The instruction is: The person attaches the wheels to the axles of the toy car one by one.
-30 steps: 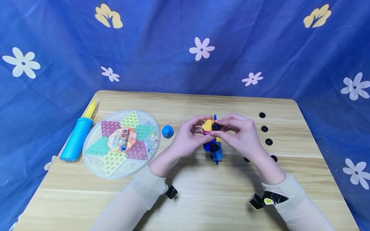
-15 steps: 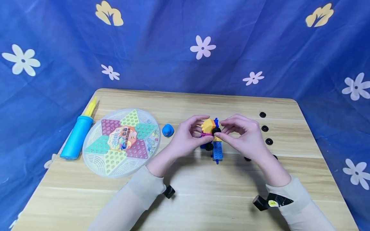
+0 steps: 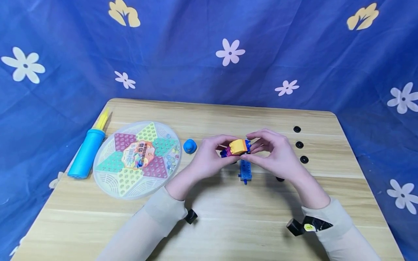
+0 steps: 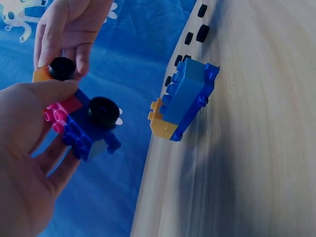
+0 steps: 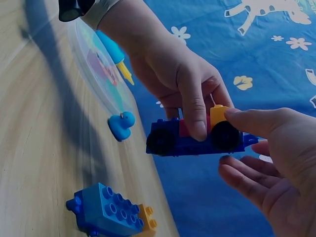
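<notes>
A toy block car (image 3: 239, 146) is held above the table between both hands, its yellow top facing up in the head view. It has a dark blue base (image 5: 195, 144), a pink-red block (image 4: 70, 104) and black wheels (image 4: 103, 112). My left hand (image 3: 209, 156) grips it around the middle, thumb on the near side. At the yellow end, my right hand (image 3: 277, 154) pinches the car, thumb on the yellow block (image 5: 217, 114) and wheel; other fingers curve around the far side. Below stands a second block car (image 3: 245, 171), blue with a yellow block (image 4: 162, 126), no wheels visible on it.
Several loose black wheels (image 3: 299, 145) lie at the right of the wooden table (image 3: 228, 232). Left of the hands sit a blue rubber duck (image 3: 189, 146), a round Chinese checkers board (image 3: 107, 186) with marbles, and a blue hand pump (image 3: 86, 154) with a yellow nozzle.
The held car has turned from wheels facing the head camera to yellow top facing up, its yellow end now toward the right hand. Both hands stay near the same spot.
</notes>
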A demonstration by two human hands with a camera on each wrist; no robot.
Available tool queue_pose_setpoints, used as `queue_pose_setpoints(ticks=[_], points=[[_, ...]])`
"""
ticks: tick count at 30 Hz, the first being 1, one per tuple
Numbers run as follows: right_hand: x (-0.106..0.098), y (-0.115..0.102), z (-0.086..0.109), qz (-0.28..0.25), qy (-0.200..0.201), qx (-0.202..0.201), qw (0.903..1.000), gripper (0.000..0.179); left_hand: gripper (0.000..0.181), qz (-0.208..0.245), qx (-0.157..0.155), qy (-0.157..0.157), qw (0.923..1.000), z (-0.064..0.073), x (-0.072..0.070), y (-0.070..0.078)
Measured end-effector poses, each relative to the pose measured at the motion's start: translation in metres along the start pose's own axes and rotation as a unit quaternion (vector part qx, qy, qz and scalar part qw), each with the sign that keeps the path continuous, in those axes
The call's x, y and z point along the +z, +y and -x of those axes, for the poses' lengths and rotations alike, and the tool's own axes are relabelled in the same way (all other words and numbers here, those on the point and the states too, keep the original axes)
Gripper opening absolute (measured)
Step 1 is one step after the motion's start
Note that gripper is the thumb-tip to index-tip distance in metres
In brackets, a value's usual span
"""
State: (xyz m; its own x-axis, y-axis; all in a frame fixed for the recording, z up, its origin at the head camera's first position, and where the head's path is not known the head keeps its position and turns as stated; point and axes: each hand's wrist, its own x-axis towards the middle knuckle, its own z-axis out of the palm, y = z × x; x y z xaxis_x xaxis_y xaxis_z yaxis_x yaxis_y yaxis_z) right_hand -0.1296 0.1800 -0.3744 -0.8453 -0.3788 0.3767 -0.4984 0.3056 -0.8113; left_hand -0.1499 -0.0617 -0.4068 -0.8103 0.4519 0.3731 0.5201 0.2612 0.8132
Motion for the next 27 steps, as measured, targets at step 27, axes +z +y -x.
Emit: queue_pose_setpoints(ticks=[27], points=[[0.005, 0.012, 0.009, 0.012, 0.044, -0.065, 0.9968, 0.041, 0.049, -0.079, 0.019, 0.055, 0.9952, 0.002, -0.005, 0.001]])
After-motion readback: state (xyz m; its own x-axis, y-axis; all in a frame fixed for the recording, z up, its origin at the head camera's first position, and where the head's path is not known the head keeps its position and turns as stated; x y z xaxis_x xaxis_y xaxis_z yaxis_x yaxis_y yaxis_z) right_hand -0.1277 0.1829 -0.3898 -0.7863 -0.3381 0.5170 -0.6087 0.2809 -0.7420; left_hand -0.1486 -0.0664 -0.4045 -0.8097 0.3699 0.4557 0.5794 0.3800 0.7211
